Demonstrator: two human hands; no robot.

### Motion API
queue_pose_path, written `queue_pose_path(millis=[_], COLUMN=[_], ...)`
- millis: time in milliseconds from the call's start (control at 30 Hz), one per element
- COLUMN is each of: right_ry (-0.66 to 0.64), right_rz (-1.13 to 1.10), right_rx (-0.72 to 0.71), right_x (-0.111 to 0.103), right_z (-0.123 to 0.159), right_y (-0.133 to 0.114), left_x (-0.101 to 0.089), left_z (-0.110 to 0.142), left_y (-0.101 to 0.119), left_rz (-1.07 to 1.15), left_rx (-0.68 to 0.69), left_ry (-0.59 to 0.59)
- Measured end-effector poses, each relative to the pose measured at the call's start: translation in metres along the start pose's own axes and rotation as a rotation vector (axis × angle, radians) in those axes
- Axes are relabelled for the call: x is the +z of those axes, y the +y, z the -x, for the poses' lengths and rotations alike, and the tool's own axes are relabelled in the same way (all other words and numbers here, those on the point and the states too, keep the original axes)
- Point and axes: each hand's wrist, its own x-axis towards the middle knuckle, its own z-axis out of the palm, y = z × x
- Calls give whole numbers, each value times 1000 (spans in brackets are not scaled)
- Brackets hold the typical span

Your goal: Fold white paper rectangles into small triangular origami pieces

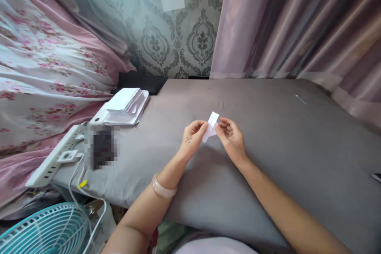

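A small folded piece of white paper (213,119) is held between my two hands, above the grey cloth-covered table (282,139). My left hand (193,135) pinches its left edge between thumb and fingers. At the other side, the thumb of my right hand (232,137) presses on the paper, with the fingers curled behind it. One strip of the paper slants upward and another part angles down to the left. The fingertips behind the paper are partly hidden.
A stack of white paper (126,103) lies at the back left, near a black folded item (143,82). Along the left edge runs a white power strip (56,154) with cables. A blue fan (47,230) stands lower left. A thin stick (301,99) lies at the far right.
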Motion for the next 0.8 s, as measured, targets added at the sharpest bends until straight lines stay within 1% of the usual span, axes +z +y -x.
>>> queue_pose_path(millis=[100,200,333,433,567,633,800], right_ry=[37,32,-33,-45,43,68,33], right_rz=[11,93,224,298,473,544,514], right_rx=[-20,-78,-121,-162,-272,-305,-287], right_x=[2,-1,-5,-4,-3,-2,-2], right_z=[5,6,7,10,13,13,13], right_y=[-5,-7,-11,-13,-13,-12,-11], left_x=[10,14,11,8,6,6,6], left_z=[9,11,8,6,5,5,5], left_y=[3,4,5,4,3,3,2], left_rz=[80,116,166,192,211,203,180], left_rx=[-63,-69,-47,-70,-150,-182,-164], left_ry=[-24,-8,24,43,103,123,113])
